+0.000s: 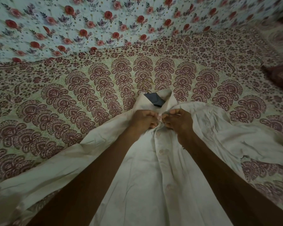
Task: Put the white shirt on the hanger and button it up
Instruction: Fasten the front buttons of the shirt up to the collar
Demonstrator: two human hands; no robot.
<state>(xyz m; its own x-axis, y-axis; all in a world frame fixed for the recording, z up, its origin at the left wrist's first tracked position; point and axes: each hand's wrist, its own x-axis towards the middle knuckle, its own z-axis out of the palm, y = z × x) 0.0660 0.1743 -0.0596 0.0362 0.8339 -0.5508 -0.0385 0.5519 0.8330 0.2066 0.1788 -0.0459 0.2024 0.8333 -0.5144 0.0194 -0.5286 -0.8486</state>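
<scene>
Left hand [143, 119], right hand [178, 119] each pinch white shirt [153, 176] placket below collar; button may slip buttonhole; hanger [147, 85] may shift.

The white shirt [153, 176] is matt, creased cloth, the hanger [148, 84] hook shiny gold metal, the bedspread [72, 95] printed cloth.

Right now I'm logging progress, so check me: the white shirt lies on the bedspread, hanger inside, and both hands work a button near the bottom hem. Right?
Not the hem. The head view shows the left hand and right hand pinching the placket just below the collar. The rest holds: white shirt on the bedspread, hanger inside, showing above the collar.
</scene>
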